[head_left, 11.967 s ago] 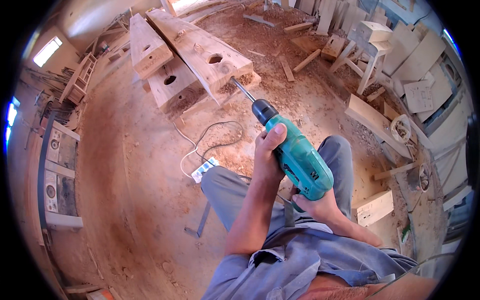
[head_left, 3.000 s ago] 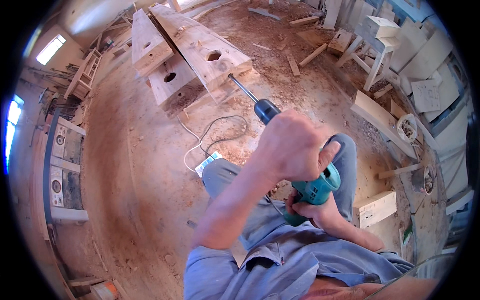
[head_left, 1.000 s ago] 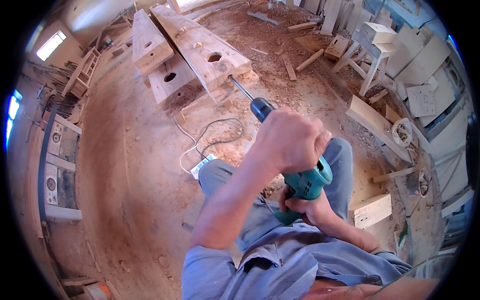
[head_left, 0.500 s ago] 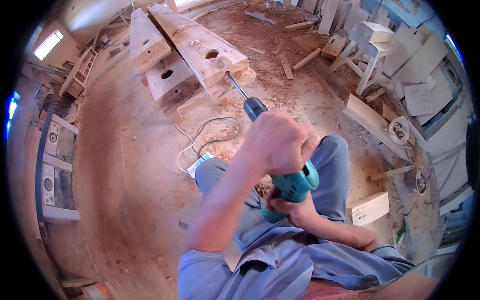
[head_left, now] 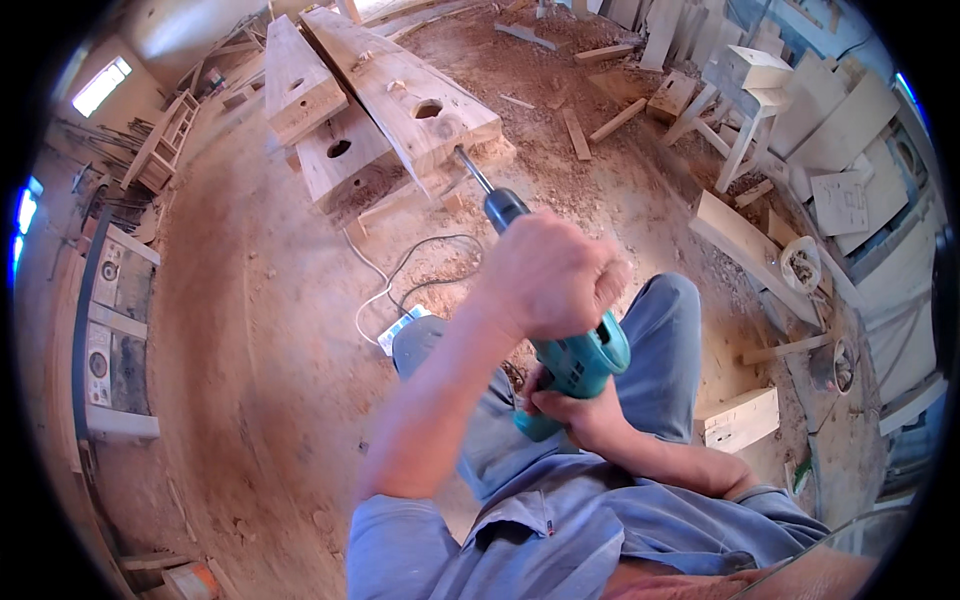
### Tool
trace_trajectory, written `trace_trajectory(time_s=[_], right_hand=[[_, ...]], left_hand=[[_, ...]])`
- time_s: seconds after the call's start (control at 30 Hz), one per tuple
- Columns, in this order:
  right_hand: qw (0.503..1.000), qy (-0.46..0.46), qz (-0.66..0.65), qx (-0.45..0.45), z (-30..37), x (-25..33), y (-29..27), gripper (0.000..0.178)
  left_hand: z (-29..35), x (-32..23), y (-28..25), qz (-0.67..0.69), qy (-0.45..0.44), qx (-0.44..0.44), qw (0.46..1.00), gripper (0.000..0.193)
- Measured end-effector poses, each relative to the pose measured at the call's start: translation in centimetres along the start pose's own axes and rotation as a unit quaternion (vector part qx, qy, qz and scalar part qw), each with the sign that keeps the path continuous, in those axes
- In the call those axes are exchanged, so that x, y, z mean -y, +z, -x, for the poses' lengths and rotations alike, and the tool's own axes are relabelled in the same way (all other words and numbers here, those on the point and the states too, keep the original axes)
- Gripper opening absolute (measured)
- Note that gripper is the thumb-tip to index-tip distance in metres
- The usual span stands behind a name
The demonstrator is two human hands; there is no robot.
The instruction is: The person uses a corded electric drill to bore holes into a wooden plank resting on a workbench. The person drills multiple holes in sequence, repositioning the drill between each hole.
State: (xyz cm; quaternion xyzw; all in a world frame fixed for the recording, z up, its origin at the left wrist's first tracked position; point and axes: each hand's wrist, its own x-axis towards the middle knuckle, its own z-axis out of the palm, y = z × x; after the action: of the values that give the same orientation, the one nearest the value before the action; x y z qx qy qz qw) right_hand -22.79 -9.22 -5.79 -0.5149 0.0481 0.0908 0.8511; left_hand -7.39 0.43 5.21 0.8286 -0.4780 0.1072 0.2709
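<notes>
A teal power drill (head_left: 578, 366) points away from me, its black chuck (head_left: 504, 207) toward the timber. My left hand (head_left: 552, 275) is closed over the front of the drill body from above. Lower down, my right hand (head_left: 585, 408) grips the drill's handle, partly hidden under the body. The metal drill bit (head_left: 474, 171) runs into a hole in the near end of a thick wooden beam (head_left: 455, 125). That beam has a larger hole in its top face. Beside it, to the left, lie a shorter beam (head_left: 305, 110) and a lower board with a round hole (head_left: 345, 155).
A dark and a white cable (head_left: 440, 238) curl on the dusty floor to a power strip (head_left: 405, 328) by my left knee. Wood offcuts (head_left: 740, 420), a long timber (head_left: 755, 255), a bucket of scraps (head_left: 800, 263) and a wooden trestle (head_left: 750, 100) stand at right.
The drill and both hands have shifted slightly forward and left. Less of the bit shows between the chuck and the beam. Both hands keep their hold.
</notes>
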Motion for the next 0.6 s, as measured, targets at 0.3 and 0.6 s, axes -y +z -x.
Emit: trace_trajectory(time_s=[0.3,0.6], right_hand=[[0.999,0.038,0.014,0.023,1.9,3.6,-1.1,0.031],[0.998,0.053,0.007,0.020,1.4,4.4,-2.3,0.035]], left_hand=[[-0.7,-2.3,0.8,0.008,-0.018,-0.011,1.000,0.034],[-1.8,-2.3,0.8,-0.010,-0.038,-0.008,0.999,0.038]])
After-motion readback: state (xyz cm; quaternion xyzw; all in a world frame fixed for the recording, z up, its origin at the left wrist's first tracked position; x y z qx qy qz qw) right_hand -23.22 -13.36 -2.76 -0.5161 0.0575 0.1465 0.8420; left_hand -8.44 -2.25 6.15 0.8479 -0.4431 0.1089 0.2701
